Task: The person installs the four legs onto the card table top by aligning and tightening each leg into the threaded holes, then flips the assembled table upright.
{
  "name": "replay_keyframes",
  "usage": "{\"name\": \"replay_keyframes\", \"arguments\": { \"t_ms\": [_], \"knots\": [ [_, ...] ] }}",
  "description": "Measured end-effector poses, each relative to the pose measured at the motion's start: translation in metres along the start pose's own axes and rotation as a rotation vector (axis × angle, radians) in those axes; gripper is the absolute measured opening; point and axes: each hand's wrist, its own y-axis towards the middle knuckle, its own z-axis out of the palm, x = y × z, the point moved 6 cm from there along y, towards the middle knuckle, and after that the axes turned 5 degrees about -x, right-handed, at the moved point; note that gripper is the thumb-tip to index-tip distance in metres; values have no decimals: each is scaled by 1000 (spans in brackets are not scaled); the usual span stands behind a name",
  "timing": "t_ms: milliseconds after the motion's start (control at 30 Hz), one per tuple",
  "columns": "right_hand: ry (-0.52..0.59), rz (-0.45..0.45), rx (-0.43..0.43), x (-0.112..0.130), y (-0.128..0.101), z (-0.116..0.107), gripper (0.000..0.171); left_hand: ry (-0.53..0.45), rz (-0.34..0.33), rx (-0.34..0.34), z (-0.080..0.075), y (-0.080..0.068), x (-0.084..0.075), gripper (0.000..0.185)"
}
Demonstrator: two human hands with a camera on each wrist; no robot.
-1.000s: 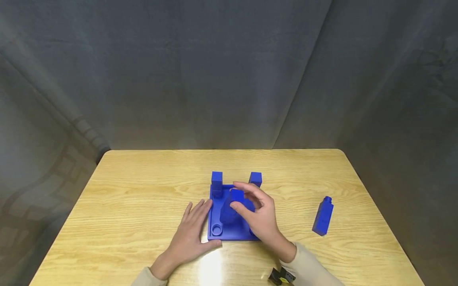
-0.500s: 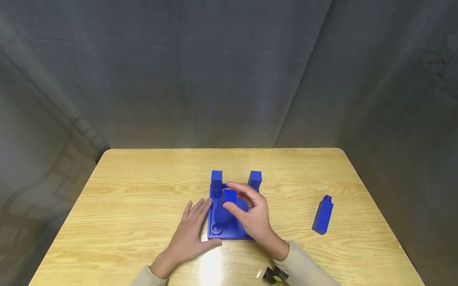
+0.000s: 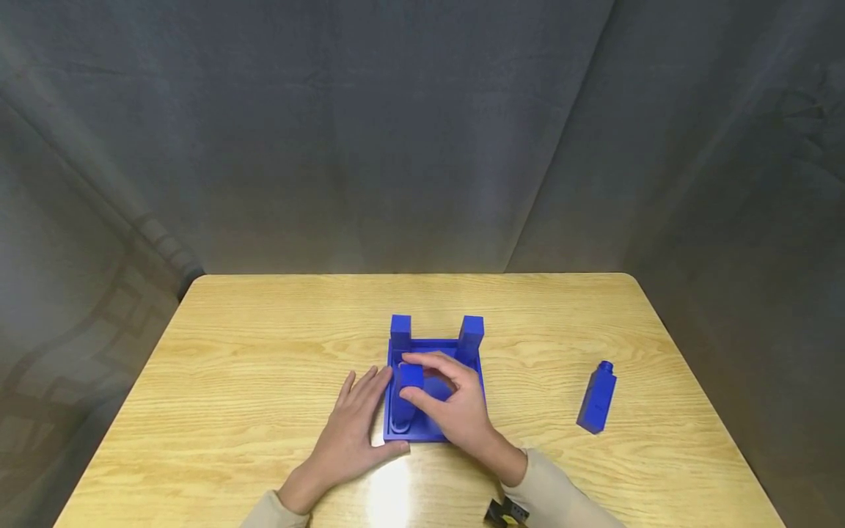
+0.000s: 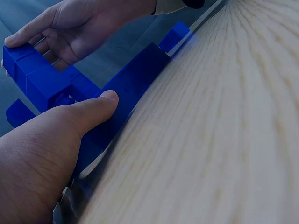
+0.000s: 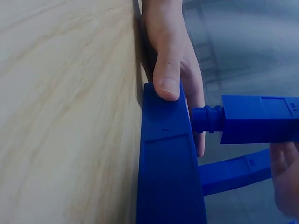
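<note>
The blue square leg (image 3: 412, 377) has moved left, pinched between the thumb and fingers of the right hand (image 3: 457, 405), its threaded end down over the blue base's (image 3: 430, 434) near-left corner. The left hand (image 3: 355, 431), fingers spread, touches that base; a loose leg (image 3: 597, 400) lies to the right on the table (image 3: 264, 352).

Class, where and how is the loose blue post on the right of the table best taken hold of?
The loose blue post is probably best gripped at the middle of its square-edged body, from above, pinching opposite long sides. It appears to lie lengthwise, with its ridged neck at the far end; the flat sides should give a steadier hold than that narrow neck.
</note>
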Motion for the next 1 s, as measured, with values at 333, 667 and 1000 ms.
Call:
{"name": "replay_keyframes", "arguments": {
  "t_ms": [333,667,1000],
  "knots": [
    [-31,-69,62,1,-2,5,42,2,5,-5,-1,-1,0,116],
    [-61,-116,112,-1,-6,11,46,-7,1,-5,0,0,1,117],
    [-99,-139,196,3,-2,15,42,-2,14,-14,-1,-1,-1,114]
  ]
}}
